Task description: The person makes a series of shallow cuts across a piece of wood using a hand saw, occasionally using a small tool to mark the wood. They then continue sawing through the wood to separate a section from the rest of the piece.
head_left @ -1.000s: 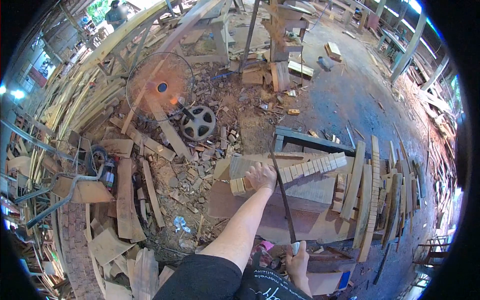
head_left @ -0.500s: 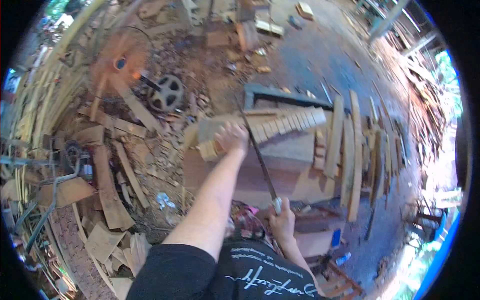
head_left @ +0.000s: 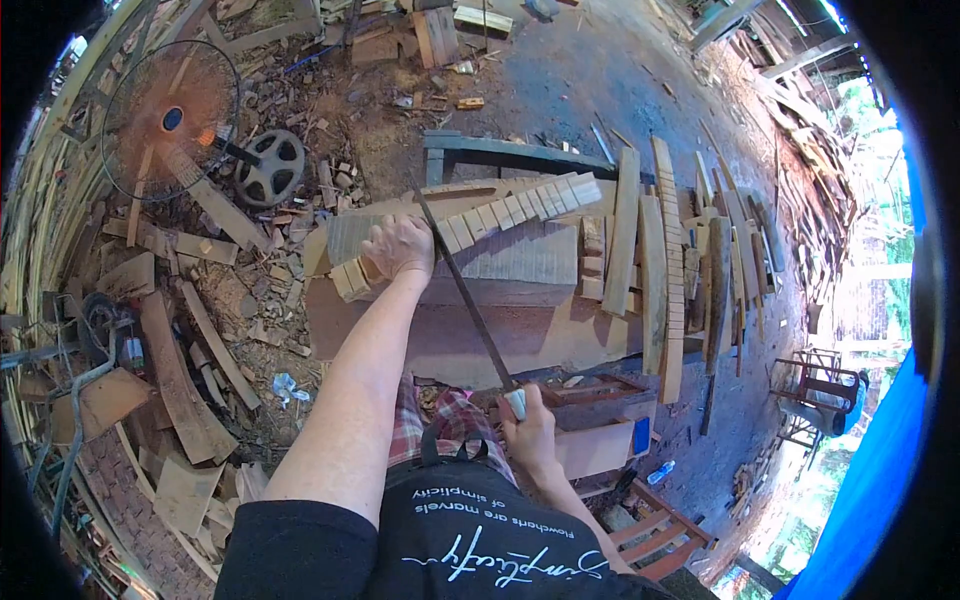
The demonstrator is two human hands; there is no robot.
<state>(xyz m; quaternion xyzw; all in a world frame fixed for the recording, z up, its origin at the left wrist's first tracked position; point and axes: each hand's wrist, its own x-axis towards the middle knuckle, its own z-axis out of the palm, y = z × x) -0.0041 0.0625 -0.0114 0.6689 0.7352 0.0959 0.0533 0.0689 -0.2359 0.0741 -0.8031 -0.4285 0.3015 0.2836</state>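
A long light wooden piece [head_left: 515, 210] with several crosswise cuts lies slantwise over a block with a grey top [head_left: 520, 258]. My left hand [head_left: 400, 245] is wrapped over the piece near its left end and holds it down. Closed round a pale handle, my right hand [head_left: 528, 425] grips a long thin dark saw [head_left: 465, 295]. The blade crosses the piece just right of my left hand, with its tip beyond the far side.
A round fan [head_left: 172, 120] stands at the upper left beside a spoked base [head_left: 270, 168]. Long planks [head_left: 668, 270] lie side by side on the right. Wood scraps cover the ground at left. A wooden frame [head_left: 665, 535] is at lower right.
The view has shifted, so the bench, wood and both hands appear further left. Both hands keep their grips, and the saw still lies across the wooden piece.
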